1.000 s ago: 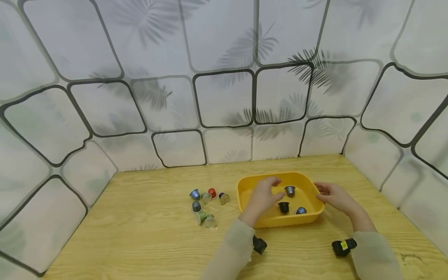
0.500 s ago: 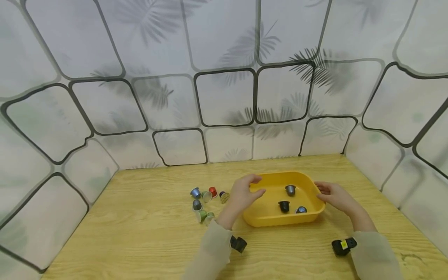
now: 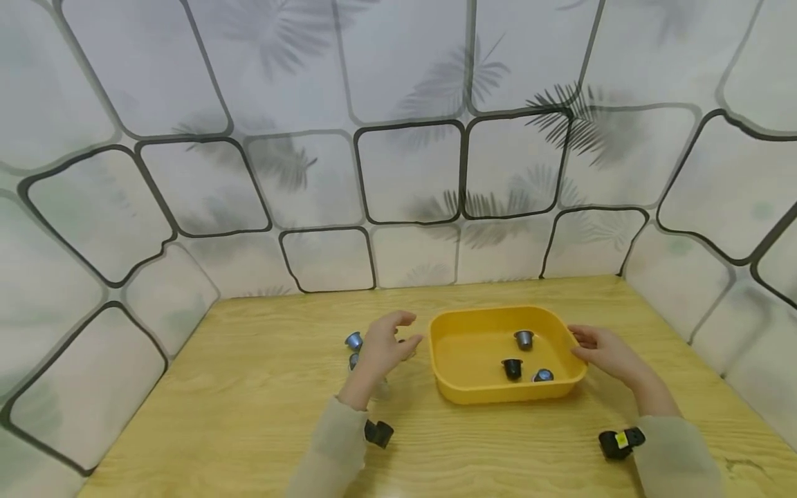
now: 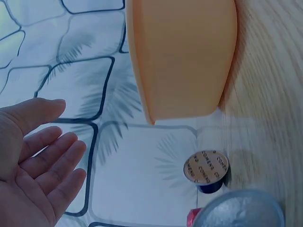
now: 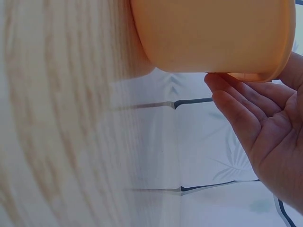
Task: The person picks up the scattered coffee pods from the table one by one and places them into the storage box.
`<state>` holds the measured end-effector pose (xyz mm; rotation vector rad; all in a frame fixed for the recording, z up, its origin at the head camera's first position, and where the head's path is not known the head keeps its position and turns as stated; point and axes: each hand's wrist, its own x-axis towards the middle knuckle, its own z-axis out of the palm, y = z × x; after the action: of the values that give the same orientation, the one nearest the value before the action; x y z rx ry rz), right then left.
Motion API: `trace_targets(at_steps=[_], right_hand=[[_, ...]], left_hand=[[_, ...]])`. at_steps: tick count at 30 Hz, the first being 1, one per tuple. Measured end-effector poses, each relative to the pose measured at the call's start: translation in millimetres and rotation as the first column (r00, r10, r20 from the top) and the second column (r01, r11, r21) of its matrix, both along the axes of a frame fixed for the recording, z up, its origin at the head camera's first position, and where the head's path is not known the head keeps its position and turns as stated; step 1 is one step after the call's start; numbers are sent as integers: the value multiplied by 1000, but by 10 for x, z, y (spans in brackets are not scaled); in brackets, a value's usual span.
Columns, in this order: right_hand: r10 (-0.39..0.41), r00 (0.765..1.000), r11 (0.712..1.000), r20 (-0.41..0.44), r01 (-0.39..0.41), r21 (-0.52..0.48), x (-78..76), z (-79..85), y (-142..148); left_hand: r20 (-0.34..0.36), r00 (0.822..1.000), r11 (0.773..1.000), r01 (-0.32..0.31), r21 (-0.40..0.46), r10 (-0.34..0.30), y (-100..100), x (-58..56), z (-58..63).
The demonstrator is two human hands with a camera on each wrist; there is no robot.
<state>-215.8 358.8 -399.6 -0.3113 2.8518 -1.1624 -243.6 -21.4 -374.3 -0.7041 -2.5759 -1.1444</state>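
My left hand (image 3: 380,353) hovers over a loose group of coffee capsules left of the yellow tray, thumb and fingers apart with nothing between them. It hides most of the group; a blue capsule (image 3: 353,341) shows beside it. The left wrist view has a capsule with a tan printed lid (image 4: 207,168), a silver-lidded one (image 4: 239,210) and a bit of red capsule (image 4: 191,216). At the right end of the yellow tray (image 3: 463,353), my right hand (image 3: 607,353) holds the rim, thumb over it and fingers against the outer wall.
Inside the tray lie a grey capsule (image 3: 524,339), a black capsule (image 3: 512,369) and a blue capsule (image 3: 544,375). The wooden table (image 3: 249,415) meets a patterned cloth wall (image 3: 411,173) at the back and both sides.
My left hand has moved left, from above the tray to above the capsule group, its fingers spread throughout. My right hand stays at the tray's right rim. The view has shifted slightly.
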Motion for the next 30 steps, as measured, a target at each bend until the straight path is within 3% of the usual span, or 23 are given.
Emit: trace_targets(at_steps=[8,15,23,30], right_hand=[[6,1000,1000,-2,-6,3,-12,-23,17],[9,1000,1000,-14,-9,6,0,-7,13],[8,1000,1000,-6,-8,18,-2,12,21],[13,1000,1000,-6,-12,27,-17,-3,16]], left_hand=[[-41,999,1000,-11,2,11,-99,-39,8],[49,999,999,-3,-46,5,-162,-74,-24],[96,989,982,125,-145,-112,-268,-144,-49],[193,961,961,228,-153,-197,-408,-182,-56]])
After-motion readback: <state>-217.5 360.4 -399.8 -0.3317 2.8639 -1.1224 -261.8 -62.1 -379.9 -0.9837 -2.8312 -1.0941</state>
